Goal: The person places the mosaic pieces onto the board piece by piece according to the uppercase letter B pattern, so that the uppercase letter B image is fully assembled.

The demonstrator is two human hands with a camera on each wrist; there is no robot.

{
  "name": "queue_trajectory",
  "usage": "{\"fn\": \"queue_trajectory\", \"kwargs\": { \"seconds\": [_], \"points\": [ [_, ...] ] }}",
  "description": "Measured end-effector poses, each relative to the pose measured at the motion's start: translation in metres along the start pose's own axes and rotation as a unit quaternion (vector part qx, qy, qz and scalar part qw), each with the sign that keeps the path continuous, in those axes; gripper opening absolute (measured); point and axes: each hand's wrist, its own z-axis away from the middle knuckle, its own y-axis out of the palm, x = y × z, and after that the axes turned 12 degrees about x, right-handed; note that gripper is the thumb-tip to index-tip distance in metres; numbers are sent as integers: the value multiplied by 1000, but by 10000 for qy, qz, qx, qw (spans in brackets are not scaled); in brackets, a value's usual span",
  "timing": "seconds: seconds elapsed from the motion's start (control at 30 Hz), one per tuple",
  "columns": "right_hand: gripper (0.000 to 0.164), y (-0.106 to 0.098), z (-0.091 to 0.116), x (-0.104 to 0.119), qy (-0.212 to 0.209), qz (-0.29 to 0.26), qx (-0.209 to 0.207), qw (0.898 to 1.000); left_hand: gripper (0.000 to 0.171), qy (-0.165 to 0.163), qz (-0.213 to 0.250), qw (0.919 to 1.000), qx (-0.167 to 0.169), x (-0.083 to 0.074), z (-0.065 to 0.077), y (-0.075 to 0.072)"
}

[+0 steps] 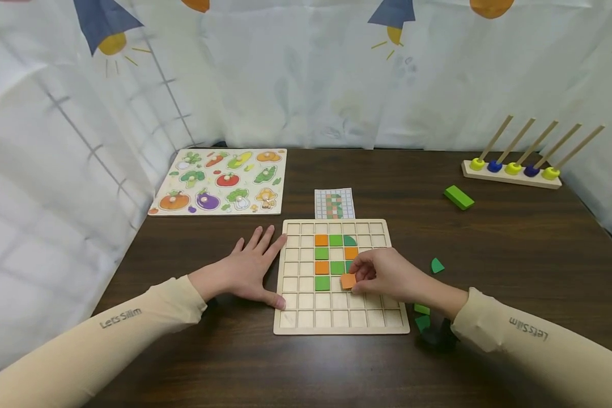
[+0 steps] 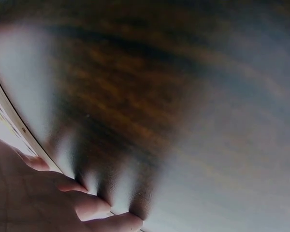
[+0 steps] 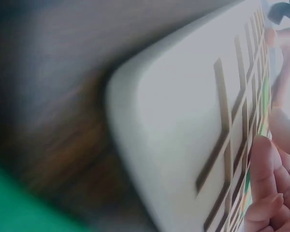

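Note:
A wooden grid board (image 1: 298,317) lies flat on the table, with orange and green square tiles and dark green quarter-round tiles in its middle columns. My right hand (image 1: 387,275) reaches over the board from the right, pinching an orange square tile (image 1: 348,281) between thumb and fingers. That tile is slightly tilted over a cell right of the lowest green square (image 1: 322,283). My left hand (image 1: 247,266) rests spread, its thumb and fingertip at the board's left edge. In the right wrist view, the fingers (image 3: 263,164) reach close over the grid.
Behind the board lies a printed pattern card (image 1: 334,203). A vegetable puzzle (image 1: 219,182) sits back left. To the right are a green block (image 1: 458,197), a green quarter-round piece (image 1: 437,265), and a peg rack (image 1: 510,174). More green pieces (image 1: 422,323) lie beneath the right forearm.

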Motion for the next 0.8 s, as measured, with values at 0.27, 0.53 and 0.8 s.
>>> {"fn": "queue_trajectory", "kwargs": {
  "seconds": [0.27,0.53,0.8],
  "points": [
    [21,8,-12,10,-102,322,1,9994,136,16,-27,10000,37,1,-1,1],
    [22,12,-13,12,-124,352,-71,9993,137,15,-7,10000,71,-1,0,0],
    [21,12,-14,10,-197,395,-120,9990,136,25,-16,10000,48,0,0,-1]
  ]
}}
